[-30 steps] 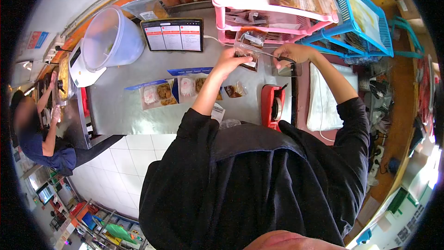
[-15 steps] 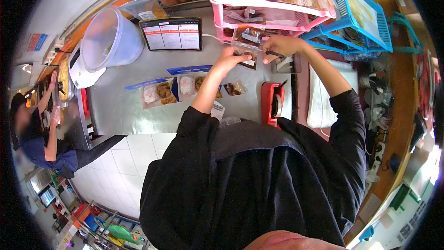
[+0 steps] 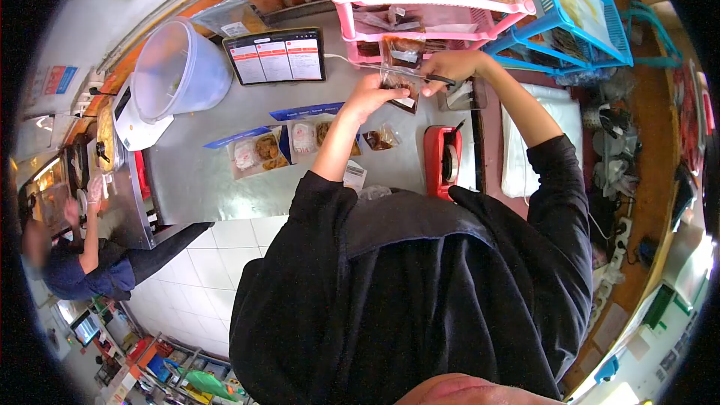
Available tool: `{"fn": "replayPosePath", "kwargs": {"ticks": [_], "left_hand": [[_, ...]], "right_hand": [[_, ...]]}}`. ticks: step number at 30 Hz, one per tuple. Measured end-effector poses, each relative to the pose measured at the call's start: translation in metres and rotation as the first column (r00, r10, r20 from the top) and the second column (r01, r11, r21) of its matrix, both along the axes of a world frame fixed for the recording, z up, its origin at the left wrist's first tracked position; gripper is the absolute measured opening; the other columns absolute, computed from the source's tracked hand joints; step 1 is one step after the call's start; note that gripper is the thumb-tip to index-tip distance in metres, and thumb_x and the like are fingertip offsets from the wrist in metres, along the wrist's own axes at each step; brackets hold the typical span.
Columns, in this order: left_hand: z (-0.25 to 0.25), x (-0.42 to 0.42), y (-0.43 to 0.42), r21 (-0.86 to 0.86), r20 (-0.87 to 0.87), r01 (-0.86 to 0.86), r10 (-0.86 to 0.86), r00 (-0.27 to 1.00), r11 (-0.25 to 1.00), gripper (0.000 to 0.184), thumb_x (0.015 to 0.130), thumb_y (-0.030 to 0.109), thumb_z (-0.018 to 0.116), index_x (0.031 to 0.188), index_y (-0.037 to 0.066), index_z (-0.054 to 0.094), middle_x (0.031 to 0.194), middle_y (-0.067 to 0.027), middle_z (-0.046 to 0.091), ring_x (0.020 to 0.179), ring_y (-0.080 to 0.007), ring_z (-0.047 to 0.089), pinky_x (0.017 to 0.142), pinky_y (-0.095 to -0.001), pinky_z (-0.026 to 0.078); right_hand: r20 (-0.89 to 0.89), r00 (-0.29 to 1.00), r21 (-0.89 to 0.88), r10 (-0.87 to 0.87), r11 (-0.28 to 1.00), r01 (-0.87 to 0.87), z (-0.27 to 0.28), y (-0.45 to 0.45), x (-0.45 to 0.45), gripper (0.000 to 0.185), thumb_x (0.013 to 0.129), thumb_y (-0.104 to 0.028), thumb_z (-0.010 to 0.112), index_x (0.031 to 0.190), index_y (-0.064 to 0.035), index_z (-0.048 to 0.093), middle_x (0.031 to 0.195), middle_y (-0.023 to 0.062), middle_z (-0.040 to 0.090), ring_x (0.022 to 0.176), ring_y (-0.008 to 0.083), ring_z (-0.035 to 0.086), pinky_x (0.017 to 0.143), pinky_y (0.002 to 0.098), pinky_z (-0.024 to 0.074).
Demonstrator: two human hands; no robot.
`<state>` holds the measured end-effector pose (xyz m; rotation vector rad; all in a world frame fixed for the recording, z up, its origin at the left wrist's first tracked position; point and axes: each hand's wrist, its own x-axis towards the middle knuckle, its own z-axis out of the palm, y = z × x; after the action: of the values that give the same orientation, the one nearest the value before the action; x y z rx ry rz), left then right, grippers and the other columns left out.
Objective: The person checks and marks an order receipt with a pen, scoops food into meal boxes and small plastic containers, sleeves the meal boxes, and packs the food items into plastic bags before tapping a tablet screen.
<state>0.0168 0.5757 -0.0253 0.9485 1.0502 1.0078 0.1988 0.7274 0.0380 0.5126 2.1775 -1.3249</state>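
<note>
My left hand (image 3: 367, 97) pinches a clear sachet of dark sauce (image 3: 406, 105) between thumb and fingers. Scissors (image 3: 439, 79) with a dark handle are gripped in my right hand (image 3: 459, 67), and their blades reach leftward across the sachet's upper end. Just above the blades is another dark sachet (image 3: 405, 51), near the pink rack; whether the two sachets are joined is hard to tell. A loose sachet (image 3: 381, 137) lies on the steel counter below my left hand. To its left stand two open boxes holding wrapped white packs (image 3: 245, 154) and browned food (image 3: 266, 147).
A pink rack (image 3: 435, 6) and a blue basket rack (image 3: 577, 19) hold packets at the back. A tablet (image 3: 275, 56), a clear bucket (image 3: 180, 71) and a red tape dispenser (image 3: 434, 161) stand on the counter (image 3: 187, 187). Another person (image 3: 90, 259) works at left.
My right hand has moved slightly left with the scissors, bringing the blades across the sachet's top. The view has shifted a little, and the other person's arms have moved.
</note>
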Motion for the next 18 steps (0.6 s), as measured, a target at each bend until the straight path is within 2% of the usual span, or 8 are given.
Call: {"fn": "replayPosePath", "kwargs": {"ticks": [3, 6, 7, 9, 12, 15, 16, 18], "left_hand": [[-0.002, 0.001, 0.001, 0.014, -0.008, -0.003, 0.003, 1.0, 1.0, 0.021, 0.078, 0.012, 0.072, 0.096, 0.003, 0.067, 0.092, -0.0037, 0.068, 0.088, -0.0116, 0.061, 0.081, -0.0273, 0.046], [-0.012, 0.002, 0.0, -0.016, 0.087, 0.0, 0.001, 0.996, 1.0, 0.019, 0.076, 0.012, 0.073, 0.092, 0.003, 0.069, 0.091, -0.0048, 0.069, 0.091, -0.0123, 0.061, 0.082, -0.0286, 0.046], [-0.016, 0.003, 0.0, -0.027, -0.029, 0.016, -0.017, 0.999, 1.0, 0.024, 0.076, 0.013, 0.073, 0.097, 0.002, 0.066, 0.094, -0.0068, 0.068, 0.092, -0.0149, 0.062, 0.083, -0.0297, 0.047], [-0.018, 0.004, -0.001, -0.048, -0.257, 0.044, -0.055, 0.965, 0.998, 0.034, 0.076, 0.014, 0.073, 0.105, 0.0, 0.062, 0.098, -0.0107, 0.068, 0.094, -0.0201, 0.063, 0.084, -0.0318, 0.047], [-0.004, 0.026, -0.011, 0.162, -0.659, -0.244, 0.289, 0.695, 0.956, 0.051, 0.077, 0.014, 0.071, 0.119, -0.002, 0.048, 0.106, -0.0161, 0.063, 0.093, -0.0298, 0.063, 0.085, -0.0357, 0.047], [0.008, 0.029, -0.032, 0.655, -0.634, -0.053, 0.586, 0.505, 0.754, 0.064, 0.076, 0.013, 0.068, 0.13, 0.005, 0.035, 0.107, -0.0207, 0.057, 0.082, -0.0432, 0.059, 0.079, -0.0437, 0.048], [0.015, 0.028, -0.048, 0.613, -0.61, -0.052, 0.514, 0.603, 0.788, 0.056, 0.077, 0.016, 0.067, 0.125, 0.004, 0.041, 0.11, -0.0183, 0.055, 0.085, -0.0388, 0.06, 0.076, -0.0431, 0.049], [0.028, 0.022, -0.091, 0.232, -0.592, -0.107, 0.227, 0.774, 0.967, 0.05, 0.077, 0.019, 0.067, 0.118, 0.003, 0.044, 0.113, -0.0176, 0.054, 0.091, -0.0355, 0.06, 0.074, -0.043, 0.049]], "right_hand": [[-0.034, 0.999, -0.029, -0.023, 0.999, 0.022, 0.01, -0.008, -0.012, 0.046, 0.076, -0.05, 0.069, 0.077, -0.0041, 0.067, 0.058, 0.0011, 0.055, 0.059, 0.0128, 0.053, 0.055, 0.0303, 0.0406], [-0.112, 0.993, 0.136, 0.02, 0.991, -0.005, 0.015, -0.01, -0.011, 0.043, 0.074, -0.045, 0.072, 0.079, -0.0028, 0.066, 0.058, 0.0036, 0.058, 0.055, 0.0111, 0.053, 0.051, 0.0298, 0.0397], [-0.12, 0.992, 0.204, 0.033, 0.979, -0.008, 0.015, -0.009, -0.01, 0.043, 0.072, -0.045, 0.074, 0.079, -0.0028, 0.066, 0.057, 0.0035, 0.057, 0.053, 0.0102, 0.053, 0.049, 0.0291, 0.039], [-0.121, 0.99, 0.407, 0.067, 0.913, -0.012, 0.035, -0.018, 0.005, 0.036, 0.069, -0.037, 0.076, 0.078, -0.004, 0.067, 0.064, 0.0118, 0.062, 0.059, 0.0231, 0.06, 0.055, 0.036, 0.0441], [-0.049, 0.999, 0.648, 0.022, 0.761, 0.015, 0.063, -0.047, 0.055, 0.029, 0.062, -0.027, 0.077, 0.08, -0.0067, 0.066, 0.07, 0.0163, 0.064, 0.07, 0.0363, 0.061, 0.065, 0.0434, 0.0483], [0.087, 0.989, 0.814, -0.118, 0.581, -0.002, 0.101, -0.098, 0.082, 0.026, 0.059, -0.018, 0.076, 0.08, -0.0061, 0.065, 0.072, 0.0156, 0.064, 0.074, 0.0366, 0.063, 0.067, 0.043, 0.0514], [0.149, 0.98, 0.825, -0.132, 0.563, -0.05, 0.116, -0.114, 0.079, 0.022, 0.06, -0.017, 0.075, 0.076, -0.0053, 0.065, 0.073, 0.016, 0.065, 0.076, 0.0358, 0.064, 0.067, 0.042, 0.0528], [0.251, 0.959, 0.833, -0.128, 0.534, -0.147, 0.123, -0.136, 0.081, 0.017, 0.06, -0.014, 0.074, 0.072, -0.0048, 0.066, 0.074, 0.0158, 0.066, 0.077, 0.0336, 0.066, 0.066, 0.0408, 0.0542]]}}
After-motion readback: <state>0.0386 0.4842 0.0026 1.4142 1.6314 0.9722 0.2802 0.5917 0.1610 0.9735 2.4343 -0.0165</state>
